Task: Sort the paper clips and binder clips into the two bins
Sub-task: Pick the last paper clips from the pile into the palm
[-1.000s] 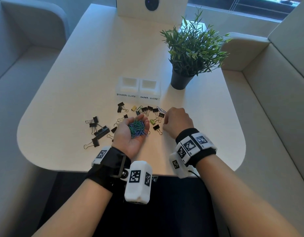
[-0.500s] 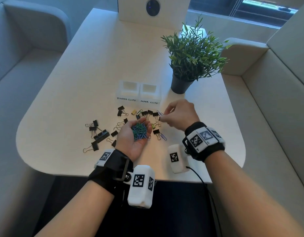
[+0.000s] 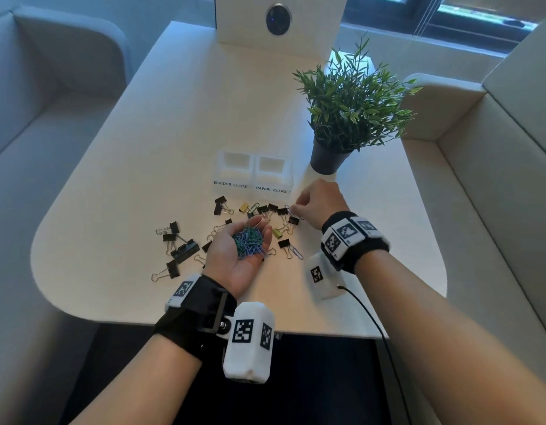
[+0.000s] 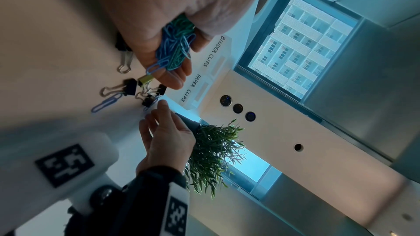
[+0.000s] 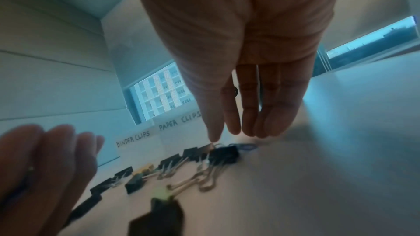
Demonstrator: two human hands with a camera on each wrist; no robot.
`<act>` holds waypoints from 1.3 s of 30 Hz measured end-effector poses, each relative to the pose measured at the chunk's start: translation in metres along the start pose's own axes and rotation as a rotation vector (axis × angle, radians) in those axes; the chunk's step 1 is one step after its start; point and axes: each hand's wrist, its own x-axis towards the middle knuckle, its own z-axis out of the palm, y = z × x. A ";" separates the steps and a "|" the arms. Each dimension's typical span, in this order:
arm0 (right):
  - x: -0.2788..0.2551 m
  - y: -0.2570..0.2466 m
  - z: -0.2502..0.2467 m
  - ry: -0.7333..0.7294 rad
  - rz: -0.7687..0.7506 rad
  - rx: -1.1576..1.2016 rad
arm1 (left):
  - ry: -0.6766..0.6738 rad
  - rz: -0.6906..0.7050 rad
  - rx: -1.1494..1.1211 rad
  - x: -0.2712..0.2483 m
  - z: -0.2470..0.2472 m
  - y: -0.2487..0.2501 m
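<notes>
My left hand (image 3: 242,233) lies palm up over the table, cupped, carrying a pile of blue and green paper clips (image 3: 248,243); the left wrist view shows the same pile (image 4: 175,46). My right hand (image 3: 293,207) reaches down in front of the PAPER CLIPS bin (image 3: 273,174), fingers extended, one fingertip (image 5: 212,140) touching down among black binder clips (image 5: 223,154) beside a blue paper clip (image 5: 246,146). I see no pinch. The BINDER CLIPS bin (image 3: 235,170) stands left of the other. Both look empty.
Several black binder clips (image 3: 184,250) lie scattered left of my left hand, with more and a few yellow-green ones (image 3: 278,233) between my hands. One loose blue paper clip (image 3: 296,252) lies near them. A potted plant (image 3: 351,111) stands behind my right hand, a white box (image 3: 278,23) at the table's far end.
My right hand has left its fisted spot near the left hand and moved forward to the clips before the PAPER CLIPS bin, fingers now extended. The left hand kept its pile and barely moved.
</notes>
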 end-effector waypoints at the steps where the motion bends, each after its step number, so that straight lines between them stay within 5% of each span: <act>1: 0.002 -0.003 0.003 -0.001 -0.001 -0.017 | 0.003 0.005 -0.001 0.000 -0.001 0.001; 22: 0.001 0.011 0.009 -0.087 -0.022 -0.077 | 0.028 0.034 0.011 -0.005 0.002 0.003; 26: -0.013 0.001 -0.007 0.011 -0.086 0.130 | 0.029 0.032 0.040 -0.004 0.002 0.001; 30: -0.033 -0.023 -0.018 -0.201 -0.226 0.349 | 0.025 0.037 0.070 -0.002 0.005 -0.003; 32: -0.029 -0.019 -0.018 -0.154 -0.192 0.366 | 0.013 0.020 0.045 -0.002 0.007 -0.005; 35: -0.010 0.007 -0.016 0.023 -0.039 0.111 | -0.005 -0.010 0.009 -0.004 0.005 -0.004; 39: -0.006 0.018 -0.001 -0.085 0.051 -0.094 | -0.008 -0.003 0.006 -0.005 0.003 -0.001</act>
